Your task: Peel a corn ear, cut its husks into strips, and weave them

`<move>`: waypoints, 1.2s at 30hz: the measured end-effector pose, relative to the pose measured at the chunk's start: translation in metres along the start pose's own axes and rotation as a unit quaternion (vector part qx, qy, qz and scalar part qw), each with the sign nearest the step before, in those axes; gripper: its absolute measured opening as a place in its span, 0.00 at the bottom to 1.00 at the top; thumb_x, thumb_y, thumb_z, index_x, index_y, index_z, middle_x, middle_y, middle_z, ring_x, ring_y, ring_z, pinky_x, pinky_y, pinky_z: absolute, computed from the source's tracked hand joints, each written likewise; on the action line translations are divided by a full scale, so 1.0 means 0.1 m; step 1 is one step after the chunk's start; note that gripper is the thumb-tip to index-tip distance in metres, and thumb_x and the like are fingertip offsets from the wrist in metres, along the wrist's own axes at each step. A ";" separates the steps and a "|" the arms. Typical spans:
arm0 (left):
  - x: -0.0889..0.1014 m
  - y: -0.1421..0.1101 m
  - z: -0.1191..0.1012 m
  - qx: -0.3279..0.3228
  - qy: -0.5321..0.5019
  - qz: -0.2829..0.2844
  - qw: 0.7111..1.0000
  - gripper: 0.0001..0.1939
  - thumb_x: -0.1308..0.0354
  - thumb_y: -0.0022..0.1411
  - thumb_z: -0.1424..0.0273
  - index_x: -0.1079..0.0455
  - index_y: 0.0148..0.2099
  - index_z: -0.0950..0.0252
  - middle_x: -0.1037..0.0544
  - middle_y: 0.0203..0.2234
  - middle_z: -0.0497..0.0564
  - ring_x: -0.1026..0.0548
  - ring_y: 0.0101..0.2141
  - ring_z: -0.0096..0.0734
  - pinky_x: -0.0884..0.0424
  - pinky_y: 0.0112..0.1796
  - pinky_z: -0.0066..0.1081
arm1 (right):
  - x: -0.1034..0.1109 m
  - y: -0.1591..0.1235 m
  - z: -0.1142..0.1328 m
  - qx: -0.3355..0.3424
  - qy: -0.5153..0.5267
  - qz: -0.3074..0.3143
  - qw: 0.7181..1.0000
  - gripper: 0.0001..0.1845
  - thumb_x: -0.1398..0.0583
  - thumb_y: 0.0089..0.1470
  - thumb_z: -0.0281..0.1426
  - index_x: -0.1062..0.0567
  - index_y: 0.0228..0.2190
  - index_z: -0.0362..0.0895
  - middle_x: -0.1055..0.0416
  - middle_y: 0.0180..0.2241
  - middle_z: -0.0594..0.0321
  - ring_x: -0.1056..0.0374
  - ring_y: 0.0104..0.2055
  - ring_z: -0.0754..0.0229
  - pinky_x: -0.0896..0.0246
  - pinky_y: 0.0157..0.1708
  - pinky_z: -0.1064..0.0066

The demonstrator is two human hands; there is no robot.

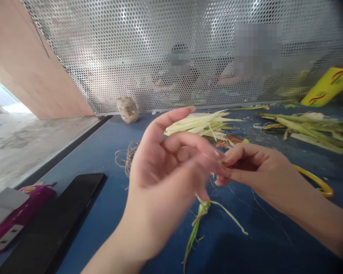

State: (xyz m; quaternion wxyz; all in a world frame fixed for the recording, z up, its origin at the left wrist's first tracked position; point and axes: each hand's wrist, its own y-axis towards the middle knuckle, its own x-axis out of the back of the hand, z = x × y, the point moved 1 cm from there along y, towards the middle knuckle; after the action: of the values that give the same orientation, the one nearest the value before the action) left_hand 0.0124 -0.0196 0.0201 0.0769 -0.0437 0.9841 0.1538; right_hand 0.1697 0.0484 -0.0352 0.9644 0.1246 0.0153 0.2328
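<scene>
My left hand [165, 167] and my right hand [246, 163] meet fingertip to fingertip above the blue table [103, 152]. Both pinch the top of a thin green leaf strip bundle [198, 217], which hangs down from between the fingers and trails onto the table. The left hand's index finger is stretched up; its other fingers curl in. The right hand's fingers are pressed together. Behind the hands lies a pile of pale yellow-green leaf strips [200, 123].
A black phone [63, 213] and a magenta object [17, 217] lie at the left. A coil of brown twine [125, 156], a stone [127, 109], a yellow ring [317, 180] and green leaves [311, 129] sit around. A perforated metal screen [131, 49] stands behind, people beyond it.
</scene>
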 end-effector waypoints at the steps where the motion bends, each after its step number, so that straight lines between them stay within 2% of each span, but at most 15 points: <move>1: -0.03 -0.02 0.01 -0.035 0.068 0.015 0.997 0.23 0.41 0.51 0.77 0.38 0.48 0.55 0.25 0.25 0.42 0.25 0.27 0.29 0.30 0.21 0.23 | 0.00 0.01 0.01 -0.009 0.023 0.002 1.000 0.10 0.34 0.40 0.28 0.32 0.22 0.44 0.28 0.20 0.68 0.28 0.22 0.63 0.30 0.23 0.74; 3: -0.07 -0.07 0.04 -0.101 0.190 0.064 0.974 0.26 0.40 0.50 0.79 0.39 0.50 0.54 0.24 0.26 0.43 0.25 0.29 0.29 0.28 0.28 0.26 | 0.00 0.02 0.03 -0.028 0.064 -0.002 0.998 0.14 0.33 0.37 0.28 0.34 0.22 0.44 0.29 0.21 0.68 0.29 0.23 0.64 0.30 0.24 0.73; 5: -0.08 -0.09 0.10 -0.153 0.279 0.107 0.942 0.25 0.41 0.52 0.78 0.38 0.52 0.56 0.23 0.29 0.45 0.25 0.32 0.31 0.28 0.37 0.30 | 0.01 0.03 0.05 -0.040 0.090 -0.013 0.995 0.16 0.31 0.34 0.28 0.35 0.22 0.44 0.30 0.22 0.69 0.29 0.23 0.65 0.30 0.24 0.73; 8: -0.05 -0.07 0.20 -0.229 0.375 0.135 0.888 0.25 0.43 0.55 0.77 0.38 0.55 0.57 0.22 0.34 0.49 0.26 0.40 0.36 0.33 0.45 0.36 | 0.03 0.06 0.06 -0.045 0.115 -0.022 0.992 0.18 0.31 0.33 0.29 0.36 0.22 0.44 0.31 0.20 0.71 0.31 0.23 0.66 0.33 0.22 0.76; 12: 0.00 -0.03 0.26 -0.322 0.452 0.161 0.817 0.27 0.46 0.57 0.78 0.41 0.59 0.56 0.23 0.38 0.53 0.28 0.43 0.37 0.33 0.44 0.36 | 0.02 0.10 0.03 -0.076 0.145 -0.005 0.986 0.22 0.30 0.29 0.31 0.39 0.20 0.43 0.34 0.18 0.72 0.35 0.19 0.69 0.37 0.19 0.77; 16: 0.01 0.00 0.23 -0.381 0.525 0.192 0.737 0.23 0.48 0.58 0.76 0.37 0.56 0.58 0.22 0.34 0.55 0.27 0.39 0.38 0.30 0.38 0.35 | 0.03 0.12 0.04 -0.118 0.191 0.010 0.974 0.26 0.29 0.24 0.31 0.40 0.19 0.43 0.35 0.17 0.74 0.38 0.18 0.71 0.39 0.20 0.77; 20: 0.03 0.03 0.23 -0.408 0.574 0.166 0.691 0.26 0.48 0.58 0.77 0.41 0.59 0.59 0.22 0.34 0.56 0.27 0.39 0.38 0.29 0.35 0.33 | 0.11 0.15 0.10 -0.132 0.192 0.013 0.972 0.25 0.29 0.22 0.28 0.40 0.19 0.43 0.36 0.16 0.74 0.38 0.19 0.70 0.40 0.22 0.76; 22: 0.02 0.05 0.24 -0.419 0.583 0.158 0.678 0.27 0.48 0.58 0.78 0.42 0.59 0.59 0.22 0.36 0.56 0.27 0.40 0.39 0.29 0.36 0.35 | 0.15 0.17 0.13 -0.128 0.189 0.006 0.974 0.25 0.29 0.22 0.28 0.39 0.19 0.43 0.36 0.16 0.74 0.39 0.19 0.71 0.42 0.21 0.77; 25: -0.03 0.06 0.22 -0.438 0.571 0.171 0.673 0.22 0.48 0.58 0.78 0.36 0.55 0.60 0.22 0.36 0.57 0.26 0.40 0.40 0.29 0.37 0.37 | 0.16 0.19 0.13 -0.125 0.198 0.006 0.972 0.23 0.30 0.23 0.28 0.39 0.19 0.43 0.36 0.16 0.74 0.41 0.18 0.71 0.45 0.20 0.77; 28: -0.10 0.06 0.18 -0.401 0.556 0.193 0.702 0.17 0.49 0.59 0.76 0.31 0.50 0.61 0.21 0.34 0.58 0.26 0.38 0.39 0.29 0.37 0.39 | 0.13 0.18 0.08 -0.135 0.201 0.020 0.970 0.21 0.31 0.23 0.27 0.38 0.19 0.42 0.36 0.15 0.74 0.41 0.17 0.71 0.45 0.19 0.78; 30: -0.11 0.05 0.18 -0.355 0.550 0.201 0.729 0.16 0.51 0.60 0.75 0.30 0.49 0.63 0.21 0.33 0.60 0.26 0.38 0.39 0.28 0.37 0.38 | 0.11 0.17 0.04 -0.141 0.198 0.031 0.970 0.19 0.32 0.24 0.26 0.37 0.19 0.42 0.36 0.15 0.74 0.42 0.16 0.71 0.46 0.19 0.78; 32: -0.09 0.03 0.21 -0.328 0.546 0.209 0.742 0.16 0.52 0.61 0.75 0.30 0.49 0.64 0.22 0.35 0.61 0.26 0.39 0.40 0.27 0.37 0.38 | 0.08 0.16 0.01 -0.152 0.185 0.033 0.970 0.17 0.33 0.25 0.26 0.36 0.19 0.42 0.36 0.14 0.73 0.42 0.16 0.72 0.47 0.19 0.78; 34: -0.05 0.00 0.24 -0.341 0.552 0.224 0.728 0.16 0.53 0.61 0.76 0.31 0.50 0.64 0.22 0.36 0.62 0.26 0.40 0.41 0.27 0.36 0.37 | 0.07 0.16 -0.02 -0.174 0.175 0.029 0.969 0.16 0.34 0.25 0.25 0.34 0.20 0.42 0.35 0.14 0.73 0.42 0.16 0.72 0.48 0.19 0.79; 36: -0.01 -0.02 0.27 -0.393 0.563 0.228 0.691 0.18 0.53 0.61 0.78 0.32 0.51 0.66 0.22 0.35 0.61 0.25 0.39 0.41 0.27 0.35 0.37 | 0.05 0.15 -0.04 -0.194 0.183 0.031 0.963 0.16 0.34 0.25 0.23 0.33 0.21 0.42 0.36 0.14 0.74 0.42 0.17 0.72 0.49 0.19 0.80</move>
State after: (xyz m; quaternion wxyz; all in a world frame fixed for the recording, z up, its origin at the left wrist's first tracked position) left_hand 0.0172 -0.0131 -0.0056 -0.5529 0.0779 0.6725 0.4857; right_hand 0.1669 0.0650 -0.0355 0.9431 -0.1096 0.1423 0.2798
